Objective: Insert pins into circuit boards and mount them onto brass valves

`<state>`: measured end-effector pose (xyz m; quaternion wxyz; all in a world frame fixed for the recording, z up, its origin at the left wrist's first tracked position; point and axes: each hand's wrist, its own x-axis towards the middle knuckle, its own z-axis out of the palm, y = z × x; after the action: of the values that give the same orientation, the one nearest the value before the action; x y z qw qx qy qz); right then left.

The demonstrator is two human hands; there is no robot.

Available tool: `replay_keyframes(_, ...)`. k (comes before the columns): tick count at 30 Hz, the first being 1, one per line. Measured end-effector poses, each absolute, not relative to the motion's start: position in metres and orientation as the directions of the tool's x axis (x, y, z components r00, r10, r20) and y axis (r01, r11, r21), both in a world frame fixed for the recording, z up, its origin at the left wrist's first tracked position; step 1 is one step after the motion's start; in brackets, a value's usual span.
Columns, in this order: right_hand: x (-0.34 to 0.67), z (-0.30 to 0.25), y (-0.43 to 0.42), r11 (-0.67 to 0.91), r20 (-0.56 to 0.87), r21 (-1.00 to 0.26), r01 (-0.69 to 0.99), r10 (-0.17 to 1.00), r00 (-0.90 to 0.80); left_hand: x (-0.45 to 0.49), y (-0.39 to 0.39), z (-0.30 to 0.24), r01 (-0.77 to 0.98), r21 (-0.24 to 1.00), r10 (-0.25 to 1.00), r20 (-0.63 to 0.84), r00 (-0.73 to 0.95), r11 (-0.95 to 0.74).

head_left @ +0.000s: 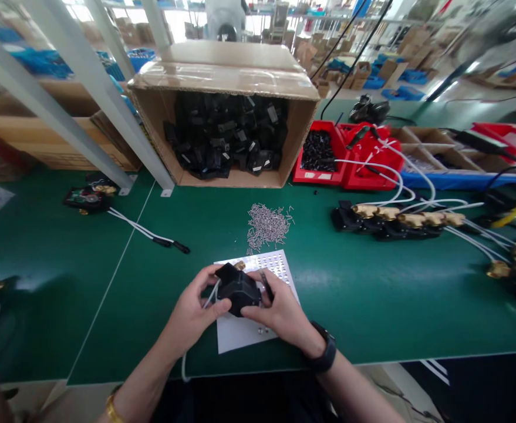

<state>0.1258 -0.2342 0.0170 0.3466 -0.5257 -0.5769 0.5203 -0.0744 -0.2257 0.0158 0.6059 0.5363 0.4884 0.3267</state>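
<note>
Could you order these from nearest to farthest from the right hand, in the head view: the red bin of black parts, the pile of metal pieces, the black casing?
1. Black casing: touching the right hand, at its left side.
2. Pile of metal pieces: on the green table, beyond the hand.
3. Red bin: farther back, right of the cardboard box.

At lower centre, the housing [239,294] is black, with a gold-coloured fitting [240,265] at its upper edge. The sheet [235,341] beneath is white, patterned with rows of silvery dots [275,262]. The tabletop [152,317] is green, crossed at left by a thin pale line [109,288]. Mid-frame, the screws [267,226] are silver-grey. At upper centre, the carton [226,77] is brown, the parts [231,138] inside black; right of it, the bins [367,179] are red.
</note>
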Motion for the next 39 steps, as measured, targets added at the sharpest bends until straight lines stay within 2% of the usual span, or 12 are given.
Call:
replay_keyframes(3,0.157,0.012,-0.232,0.277,0.221,-0.882,0.382,0.958,-0.185,-0.087,-0.218,0.043,0.264,0.938,0.858,-0.319,0.402,0.225)
replay_keyframes(6,0.185,-0.004,-0.233,0.551,0.529,-0.489,0.676,0.804,-0.273,-0.1,-0.199,0.071,0.491,0.865,0.938,-0.248,0.241,0.103)
replay_keyframes(8,0.196,-0.015,-0.234,0.575,0.539,-0.221,0.788,0.745,-0.393,-0.1,-0.181,0.085,0.712,0.697,0.99,-0.025,0.136,-0.08)
replay_keyframes(10,0.198,-0.021,-0.236,0.576,0.479,-0.057,0.815,0.732,-0.484,-0.094,-0.16,0.092,0.836,0.463,0.953,0.2,0.226,-0.296)
replay_keyframes(16,0.182,-0.016,-0.26,0.576,0.304,0.185,0.797,0.737,-0.603,-0.068,-0.096,0.078,0.672,0.142,0.674,0.335,0.658,-0.726)
replay_keyframes(20,0.184,-0.017,-0.28,0.631,0.326,0.021,0.776,0.729,-0.602,-0.054,-0.084,0.06,0.805,0.06,0.713,0.506,0.486,-0.591)
replay_keyframes(22,0.197,-0.016,-0.275,0.581,0.464,-0.231,0.781,0.771,-0.436,-0.05,-0.088,0.046,0.915,0.224,0.826,0.537,0.171,-0.335)
replay_keyframes(24,0.216,-0.011,-0.255,0.37,0.46,-0.521,0.769,0.881,-0.112,-0.049,-0.098,0.027,0.893,0.447,0.922,0.367,-0.127,-0.055)
replay_keyframes(26,0.235,-0.001,-0.221,0.044,0.237,-0.674,0.737,0.958,0.16,-0.047,-0.109,0.008,0.833,0.548,0.972,0.147,-0.185,0.076)
replay_keyframes(28,0.247,0.008,-0.18,-0.155,0.028,-0.644,0.749,0.974,0.226,-0.04,-0.119,-0.008,0.826,0.564,0.998,0.032,-0.047,0.021)
replay_keyframes(31,0.246,0.012,-0.128,-0.266,-0.031,-0.568,0.779,0.953,0.303,-0.017,-0.125,-0.016,0.82,0.56,0.987,-0.027,0.161,-0.119)
replay_keyframes(39,0.218,-0.007,-0.085,-0.363,-0.147,-0.441,0.821,0.931,0.333,0.01,-0.119,-0.009,0.888,0.431,0.963,-0.13,0.236,-0.16)
